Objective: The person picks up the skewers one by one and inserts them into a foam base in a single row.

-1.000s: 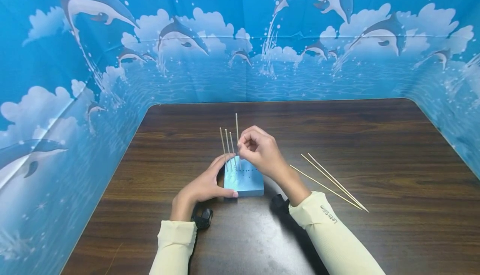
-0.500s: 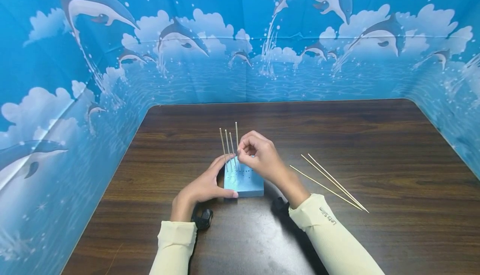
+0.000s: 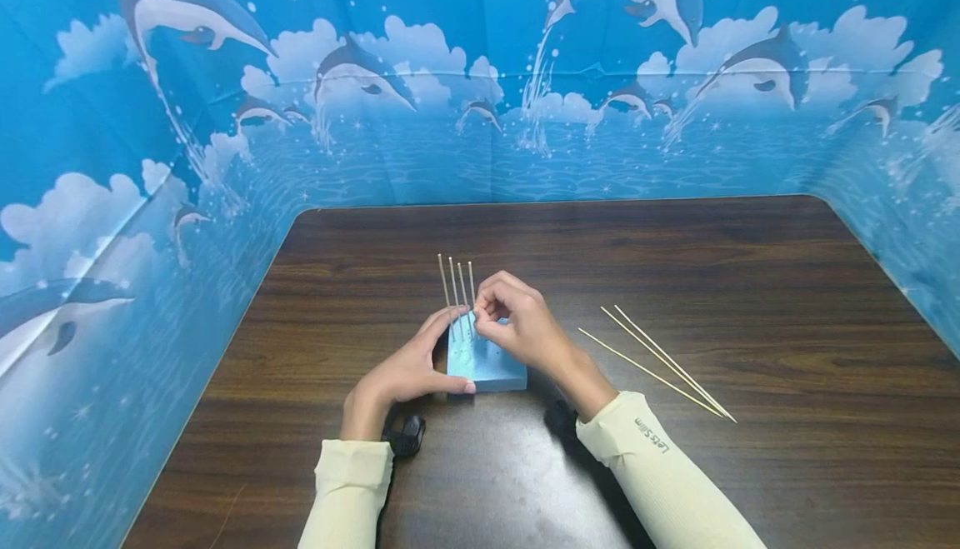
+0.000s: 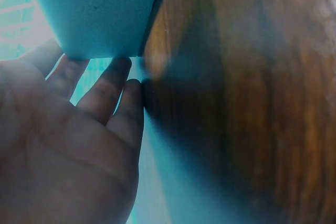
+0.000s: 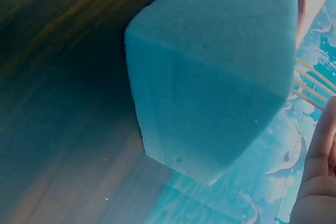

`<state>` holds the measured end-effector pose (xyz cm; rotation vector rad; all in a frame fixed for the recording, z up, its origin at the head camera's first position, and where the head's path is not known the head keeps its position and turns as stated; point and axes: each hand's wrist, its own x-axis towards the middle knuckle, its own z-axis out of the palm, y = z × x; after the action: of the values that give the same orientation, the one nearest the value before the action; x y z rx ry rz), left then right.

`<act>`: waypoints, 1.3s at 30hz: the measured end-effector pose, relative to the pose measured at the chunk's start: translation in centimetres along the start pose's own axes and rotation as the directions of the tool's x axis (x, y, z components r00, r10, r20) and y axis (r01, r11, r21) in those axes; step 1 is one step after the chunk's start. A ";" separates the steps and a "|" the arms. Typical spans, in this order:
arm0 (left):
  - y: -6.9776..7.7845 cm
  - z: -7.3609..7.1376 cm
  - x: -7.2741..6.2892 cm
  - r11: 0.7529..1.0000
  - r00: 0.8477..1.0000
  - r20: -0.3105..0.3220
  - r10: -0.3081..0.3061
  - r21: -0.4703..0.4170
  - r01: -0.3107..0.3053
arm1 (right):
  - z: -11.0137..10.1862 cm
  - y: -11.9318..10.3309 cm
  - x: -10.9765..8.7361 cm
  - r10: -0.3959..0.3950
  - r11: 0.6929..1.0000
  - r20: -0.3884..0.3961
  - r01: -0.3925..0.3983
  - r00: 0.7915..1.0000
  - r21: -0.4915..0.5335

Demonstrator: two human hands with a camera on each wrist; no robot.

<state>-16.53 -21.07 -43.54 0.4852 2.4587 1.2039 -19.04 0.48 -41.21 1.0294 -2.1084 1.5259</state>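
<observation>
A light blue foam block (image 3: 489,371) with rows of small holes in its top sits on the table in the head view. My left hand (image 3: 401,372) holds it from the left, thumb at the near side and fingers along the far left edge. Upright thin wooden sticks (image 3: 453,282) stand in the block's left part. With thumb and index finger, my right hand (image 3: 519,316) pinches the rightmost stick (image 3: 471,278) low down, close over the block; its lower end is hidden behind the fingers. The right wrist view shows the block's sides (image 5: 210,87) and the right hand's fingers (image 5: 317,166) at the edge.
Three loose wooden sticks (image 3: 718,405) lie on the dark wood-grain table (image 3: 787,299) to the right, meeting near their closer ends. A blue dolphin-print cloth (image 3: 420,166) hangs round the back and sides. A black wrist device (image 3: 406,436) sits at the left wrist.
My right hand has moved down with the pinched stick, whose top has dropped from well above the others to about their height. The left hand and block have stayed put.
</observation>
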 end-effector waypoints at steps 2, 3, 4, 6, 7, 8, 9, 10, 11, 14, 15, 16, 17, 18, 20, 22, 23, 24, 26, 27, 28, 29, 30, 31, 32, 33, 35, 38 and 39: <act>-0.1 0.1 0.0 1.000 1.000 0.006 -0.009 0.002 0.009 | -0.2 0.0 -0.1 0.000 1.000 0.002 0.000 1.000 -0.018; -0.1 0.1 0.0 1.000 1.000 0.008 -0.010 0.002 0.010 | -0.3 0.0 -0.2 0.007 1.000 -0.003 -0.007 1.000 -0.023; -0.2 0.1 0.0 1.000 1.000 0.007 -0.010 0.002 0.010 | -0.6 -0.1 -0.3 0.019 0.999 -0.012 -0.019 1.000 -0.031; -0.2 0.1 -0.1 1.000 1.000 0.003 -0.003 0.005 0.003 | -1.5 0.0 -0.5 0.052 0.997 -0.046 -0.054 0.998 -0.051; -0.2 0.1 -0.1 1.000 1.000 0.000 0.006 0.008 -0.006 | -2.1 0.1 -0.6 0.074 0.995 -0.065 -0.078 0.995 -0.062; -0.2 0.0 -0.1 1.000 1.000 -0.004 0.008 0.010 -0.008 | -2.7 0.2 -0.7 0.097 0.991 -0.085 -0.104 0.992 -0.078; -0.1 0.0 -0.1 1.000 1.000 -0.007 0.012 0.014 -0.012 | -3.4 0.4 -0.9 0.122 0.986 -0.105 -0.133 0.987 -0.100; -0.1 0.0 -0.1 1.000 1.000 -0.010 0.015 0.017 -0.015 | -4.2 0.6 -1.0 0.146 0.978 -0.122 -0.162 0.982 -0.130; -0.1 0.0 -0.1 1.000 1.000 -0.012 0.013 0.022 -0.013 | -5.0 0.8 -1.3 0.172 0.968 -0.137 -0.193 0.975 -0.157; -0.2 0.0 -0.1 1.000 1.000 -0.012 0.007 0.027 -0.007 | -7.5 1.7 -2.4 0.256 0.925 -0.171 -0.292 0.952 -0.242; -0.2 0.0 -0.1 1.000 1.000 -0.012 0.005 0.030 -0.004 | -8.2 2.1 -2.8 0.283 0.908 -0.184 -0.325 0.941 -0.263; -0.2 0.1 -0.1 1.000 1.000 -0.012 0.000 0.030 0.001 | -9.0 2.3 -3.3 0.311 0.890 -0.196 -0.357 0.930 -0.283; -0.1 0.1 -0.1 1.000 1.000 -0.011 -0.003 0.030 0.004 | -9.7 2.6 -3.8 0.340 0.871 -0.207 -0.391 0.917 -0.299; -0.1 0.1 -0.1 1.000 1.000 -0.011 -0.002 0.030 0.002 | -10.3 2.9 -4.2 0.365 0.852 -0.216 -0.418 0.906 -0.314; -0.1 0.1 -0.1 0.999 1.000 -0.009 -0.006 0.031 0.007 | -11.4 3.4 -5.1 0.405 0.819 -0.232 -0.464 0.885 -0.339; 0.0 0.0 -0.2 0.999 1.000 -0.006 -0.012 0.033 0.012 | -12.3 3.7 -5.8 0.433 0.793 -0.241 -0.494 0.869 -0.356; 0.0 0.1 -0.2 0.999 1.000 -0.006 -0.010 0.033 0.010 | -12.7 3.8 -6.2 0.445 0.782 -0.246 -0.507 0.861 -0.361; 0.0 0.1 -0.2 0.999 1.000 -0.005 -0.015 0.033 0.015 | -13.1 4.0 -6.5 0.452 0.773 -0.251 -0.516 0.856 -0.368; -0.1 0.1 -0.2 0.999 1.000 -0.002 -0.016 0.034 0.016 | -13.9 4.1 -7.2 0.474 0.753 -0.253 -0.538 0.843 -0.380; 0.0 0.1 -0.2 0.999 1.000 0.001 -0.020 0.033 0.020 | -14.2 4.2 -7.5 0.483 0.741 -0.250 -0.544 0.839 -0.393; 0.0 0.1 -0.2 0.999 1.000 0.001 -0.021 0.033 0.021 | -14.6 4.3 -7.8 0.492 0.729 -0.245 -0.550 0.835 -0.409; 0.0 0.1 -0.1 0.999 1.000 0.001 -0.018 0.033 0.018 | -15.0 4.3 -8.1 0.505 0.714 -0.237 -0.556 0.830 -0.424; 0.0 0.1 -0.1 0.999 1.000 0.001 -0.021 0.034 0.021 | -15.4 4.3 -8.4 0.518 0.700 -0.226 -0.561 0.825 -0.442; 0.0 0.1 -0.1 0.999 1.000 0.001 -0.019 0.035 0.019 | -15.8 4.2 -8.6 0.534 0.684 -0.212 -0.566 0.818 -0.459; 0.0 0.1 -0.1 0.999 1.000 0.001 -0.022 0.035 0.022 | -16.2 4.2 -8.8 0.549 0.668 -0.198 -0.569 0.812 -0.479; 0.1 0.1 0.0 0.999 1.000 0.001 -0.020 0.035 0.020 | -16.5 4.1 -9.0 0.562 0.654 -0.184 -0.570 0.806 -0.498; 0.1 0.1 0.0 0.999 1.000 0.000 -0.015 0.038 0.015 | -17.1 4.0 -9.3 0.590 0.631 -0.154 -0.571 0.793 -0.525; 0.1 0.1 -0.1 0.999 1.000 -0.006 -0.014 0.037 0.015 | -17.8 3.9 -9.6 0.615 0.611 -0.105 -0.557 0.782 -0.563; 0.1 0.2 -0.1 0.999 1.000 -0.008 -0.011 0.038 0.011 | -18.0 3.9 -9.7 0.620 0.606 -0.091 -0.550 0.779 -0.575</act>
<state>-16.37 -20.92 -43.53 0.4774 2.4914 1.1585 -17.69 21.15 -43.51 0.1890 -2.9184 0.8944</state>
